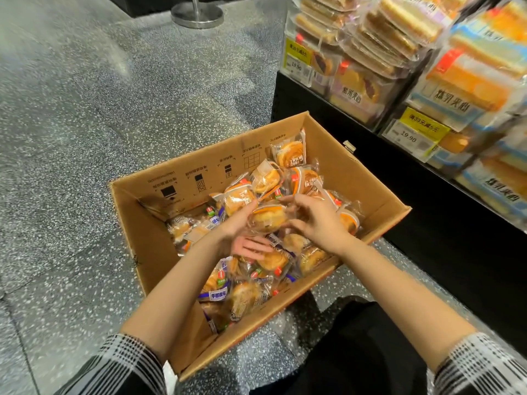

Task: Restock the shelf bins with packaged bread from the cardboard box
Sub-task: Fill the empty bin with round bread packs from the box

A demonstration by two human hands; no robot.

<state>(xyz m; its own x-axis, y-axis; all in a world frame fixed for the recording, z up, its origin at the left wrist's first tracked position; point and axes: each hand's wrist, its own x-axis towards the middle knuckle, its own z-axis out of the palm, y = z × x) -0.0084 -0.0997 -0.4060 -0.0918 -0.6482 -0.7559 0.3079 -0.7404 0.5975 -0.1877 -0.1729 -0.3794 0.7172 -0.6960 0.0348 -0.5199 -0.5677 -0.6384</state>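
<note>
Both hands (285, 223) hold a bread pack (268, 218) over "手撕面包" packs (218, 295).

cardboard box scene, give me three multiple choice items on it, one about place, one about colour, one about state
1. Where does the brown cardboard box stand?
A. on a counter
B. on the speckled grey floor, beside the black shelf base
C. on a trolley

2. What colour are the promo tags above the white price labels on the shelf bins?
A. yellow
B. red
C. green

3. What are the hands doing?
A. resting on the box rim
B. both hanging idle
C. left hand and right hand together holding one clear-wrapped golden bread pack over the box

Answers: 1 B, the box sits on floor next to the shelf; 2 A, the tags are yellow; 3 C, fingers of both hands close on the pack.
</note>
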